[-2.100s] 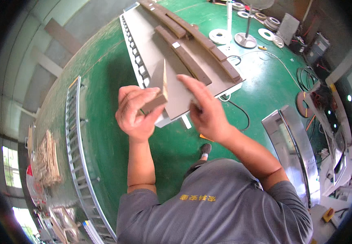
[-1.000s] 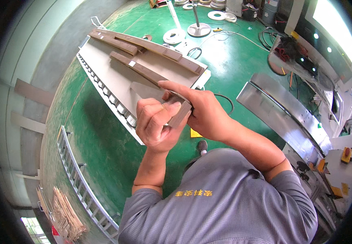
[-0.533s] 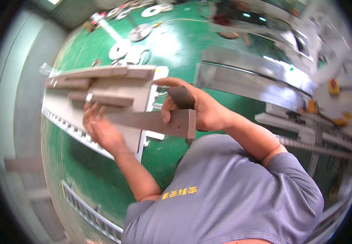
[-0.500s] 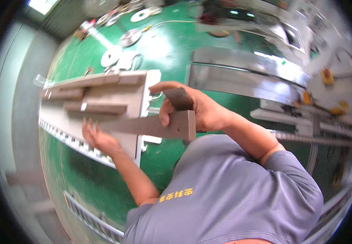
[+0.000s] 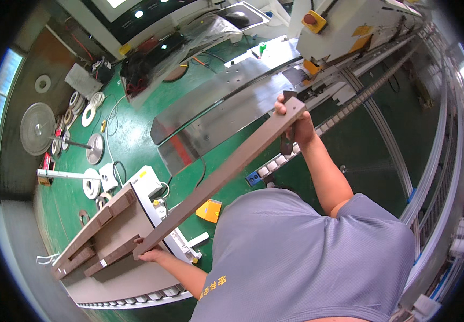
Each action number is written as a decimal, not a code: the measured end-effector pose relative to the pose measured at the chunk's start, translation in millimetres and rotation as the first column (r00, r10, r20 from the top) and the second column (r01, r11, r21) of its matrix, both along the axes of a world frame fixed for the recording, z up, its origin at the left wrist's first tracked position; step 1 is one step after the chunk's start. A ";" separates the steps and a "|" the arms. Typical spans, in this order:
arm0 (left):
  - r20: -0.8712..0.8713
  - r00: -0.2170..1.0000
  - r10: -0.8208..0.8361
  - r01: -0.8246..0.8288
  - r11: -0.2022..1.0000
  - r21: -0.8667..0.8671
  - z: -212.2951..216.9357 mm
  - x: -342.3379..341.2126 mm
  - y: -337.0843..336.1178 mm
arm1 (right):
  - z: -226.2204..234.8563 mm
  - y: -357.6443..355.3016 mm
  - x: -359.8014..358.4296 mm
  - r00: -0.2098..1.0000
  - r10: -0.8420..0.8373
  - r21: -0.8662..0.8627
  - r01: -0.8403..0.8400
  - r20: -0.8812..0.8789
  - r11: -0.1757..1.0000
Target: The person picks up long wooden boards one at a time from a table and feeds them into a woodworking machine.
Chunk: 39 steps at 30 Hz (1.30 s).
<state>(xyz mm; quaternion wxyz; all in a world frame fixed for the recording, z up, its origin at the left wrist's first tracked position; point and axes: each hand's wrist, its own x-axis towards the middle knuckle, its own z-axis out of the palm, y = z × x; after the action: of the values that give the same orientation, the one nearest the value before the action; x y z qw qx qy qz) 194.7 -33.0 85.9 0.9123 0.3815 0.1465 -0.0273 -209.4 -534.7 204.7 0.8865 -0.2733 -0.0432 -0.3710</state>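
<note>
A long brown board (image 5: 216, 174) slants across in front of my body, its near-left end low and its far-right end high. My left hand (image 5: 150, 252) grips the lower end. My right hand (image 5: 303, 127) is closed round the upper end, where a small hole shows in the face. Against that same hand is a short dark brown strip (image 5: 287, 140), held crosswise to the board. Below the board's left end, more brown boards (image 5: 111, 257) lie on a roller table (image 5: 159, 276).
Beyond the board stand metal plates (image 5: 226, 115) of a machine with a red stop button (image 5: 310, 20). A yellow box (image 5: 209, 210) is on the green floor. White tape rolls (image 5: 91, 185) lie to the left. A conveyor with rails (image 5: 379, 126) runs on the right.
My view has turned to the right, toward the machine. The board has swung with my hands, its right end now near the metal plates. My left hand has closed on the board's other end.
</note>
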 end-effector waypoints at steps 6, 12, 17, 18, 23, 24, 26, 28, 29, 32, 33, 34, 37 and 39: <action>-0.123 0.992 0.001 0.016 0.990 0.137 18.4 53.2 -17.7 | -34.5 -33.1 -8.2 0.966 -0.163 0.296 0.218 -0.199 0.930; -0.305 0.932 -0.195 0.157 0.977 -0.145 14.2 87.0 -25.8 | -46.6 -61.4 4.6 0.860 -0.236 0.359 0.418 -0.452 0.834; -0.230 0.965 -0.125 0.169 0.969 0.180 5.9 100.0 -53.0 | -67.2 -89.9 20.7 0.727 -0.156 0.434 0.552 -0.669 0.712; -0.200 0.970 -0.137 0.185 0.952 0.242 -1.6 105.5 -50.2 | -72.7 -92.7 29.3 0.691 -0.193 0.424 0.614 -0.697 0.665; -0.250 0.968 -0.032 0.146 0.879 0.455 6.4 94.1 -93.0 | -61.1 -54.8 41.5 0.364 -0.333 -0.058 0.596 -0.870 0.801; -0.261 0.965 -0.022 0.153 0.856 0.494 13.0 90.8 -101.6 | -61.2 -44.3 44.9 0.350 -0.298 -0.104 0.479 -0.888 0.872; -0.113 0.980 -0.166 0.201 0.794 0.574 -7.2 108.5 -94.0 | -54.0 -11.8 76.2 0.387 -0.220 -0.090 0.326 -0.895 0.941; -0.145 0.965 -0.220 0.264 0.814 0.517 -7.3 106.8 -125.0 | -90.8 7.3 105.0 0.214 -0.275 -0.221 0.245 -0.937 0.944; -0.158 0.959 -0.236 0.284 0.825 0.489 -5.0 104.1 -140.2 | -90.3 21.9 120.1 0.241 -0.323 -0.275 0.213 -0.915 0.938; -0.135 0.963 -0.234 0.270 0.841 0.469 -0.5 83.4 -189.6 | -73.2 27.7 147.8 0.346 -0.242 -0.189 0.179 -0.906 0.965; -0.086 0.954 -0.288 0.293 0.828 0.479 1.9 74.7 -202.2 | -83.7 19.1 157.1 0.384 -0.266 -0.174 0.257 -0.884 0.951; -0.085 0.949 -0.305 0.305 0.812 0.498 -0.1 71.3 -208.9 | -83.3 7.8 158.2 0.386 -0.267 -0.167 0.272 -0.883 0.948; -0.107 0.870 -0.481 0.425 0.624 0.655 -1.0 54.7 -218.6 | -90.0 -37.8 147.7 0.364 -0.292 -0.140 0.389 -0.884 0.910; -0.124 0.790 -0.601 0.502 0.517 0.693 6.5 29.0 -222.7 | -89.0 -64.3 131.8 0.333 -0.311 -0.123 0.480 -0.890 0.868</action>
<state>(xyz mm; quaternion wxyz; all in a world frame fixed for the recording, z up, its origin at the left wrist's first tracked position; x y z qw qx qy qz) 223.7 -255.7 92.3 0.6501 0.7218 -0.0439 -0.2334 -77.6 -599.1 115.7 0.6746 -0.3550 0.5256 -0.3777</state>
